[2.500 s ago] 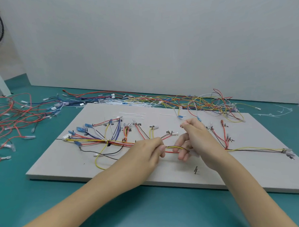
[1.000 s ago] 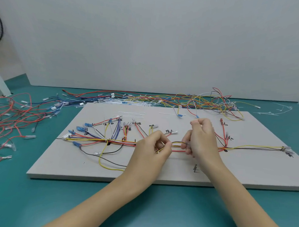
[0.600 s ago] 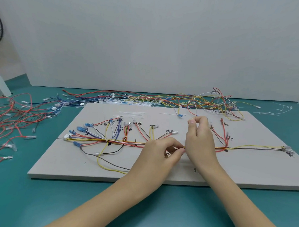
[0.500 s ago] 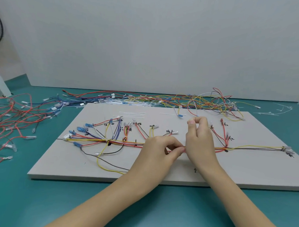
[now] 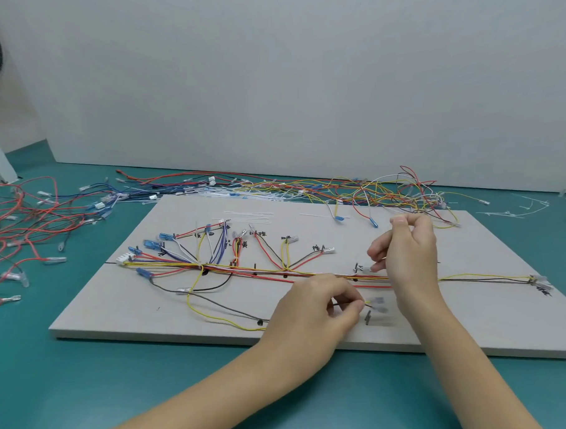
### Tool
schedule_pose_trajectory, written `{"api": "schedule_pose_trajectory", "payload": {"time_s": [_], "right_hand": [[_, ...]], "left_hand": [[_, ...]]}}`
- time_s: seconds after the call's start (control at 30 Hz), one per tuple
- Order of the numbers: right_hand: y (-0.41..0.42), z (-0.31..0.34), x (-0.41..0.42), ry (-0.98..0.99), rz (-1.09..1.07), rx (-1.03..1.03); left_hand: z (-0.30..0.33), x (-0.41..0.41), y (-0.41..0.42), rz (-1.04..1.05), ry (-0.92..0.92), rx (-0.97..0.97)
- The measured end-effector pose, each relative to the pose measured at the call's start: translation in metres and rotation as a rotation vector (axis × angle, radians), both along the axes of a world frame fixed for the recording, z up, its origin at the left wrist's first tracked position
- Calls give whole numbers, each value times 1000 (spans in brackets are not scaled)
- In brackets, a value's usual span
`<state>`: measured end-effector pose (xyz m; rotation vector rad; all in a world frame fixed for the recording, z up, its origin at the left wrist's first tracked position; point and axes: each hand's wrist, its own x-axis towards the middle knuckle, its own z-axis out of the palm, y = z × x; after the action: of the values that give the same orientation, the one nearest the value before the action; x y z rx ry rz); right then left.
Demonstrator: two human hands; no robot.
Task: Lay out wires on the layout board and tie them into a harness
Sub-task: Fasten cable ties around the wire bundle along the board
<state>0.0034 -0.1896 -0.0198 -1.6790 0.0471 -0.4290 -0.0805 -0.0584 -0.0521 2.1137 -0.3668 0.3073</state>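
Near the front edge of the layout board (image 5: pixel 474 319), at about six o'clock from its centre, a yellow-and-dark wire pair (image 5: pixel 234 317) is pinched between thumb and forefinger of the left hand (image 5: pixel 312 313), its clear terminals (image 5: pixel 378 304) held just beside a black mark (image 5: pixel 368 317). At twelve o'clock from there, the right hand (image 5: pixel 406 257) is raised over the main trunk (image 5: pixel 277 273), its fingertips pinching a small clear terminal (image 5: pixel 366 270); the upper fingers are curled. Routing appears to be under way, with tying not yet begun here. Next, both ends likely need seating at their marks. Loose wires (image 5: pixel 371 191) are heaped at twelve o'clock beyond the board, with more at nine o'clock.
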Motion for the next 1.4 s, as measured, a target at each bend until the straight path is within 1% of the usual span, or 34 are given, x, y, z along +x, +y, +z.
{"api": "schedule_pose_trajectory", "payload": {"time_s": [0.1, 0.33, 0.4, 0.57, 0.63, 0.8, 1.0, 1.1, 1.27, 1.4], "right_hand": [[3, 0, -2, 6, 20, -15], [7, -2, -4, 6, 39, -56], [7, -3, -3, 13, 48, -59], [10, -4, -4, 15, 87, -61], [12, -5, -5, 17, 112, -57], [13, -7, -4, 23, 140, -67], [14, -8, -5, 22, 148, -87], [16, -9, -6, 22, 145, -111], [22, -15, -9, 17, 152, -148], [22, -14, -8, 35, 152, -132]], "left_hand": [[-3, -1, -3, 7, -38, 28], [-5, -1, -3, -59, -53, 56], [-4, 0, -2, -69, -94, 124], [0, 0, 1, -130, -287, 389], [3, 1, 3, -155, -314, 473], [5, 1, 7, -173, -315, 561], [5, -4, 2, -67, -500, 710], [3, -5, 0, -30, -512, 735], [2, -4, -2, -29, -521, 729], [-1, -4, -4, -32, -544, 739]]}}
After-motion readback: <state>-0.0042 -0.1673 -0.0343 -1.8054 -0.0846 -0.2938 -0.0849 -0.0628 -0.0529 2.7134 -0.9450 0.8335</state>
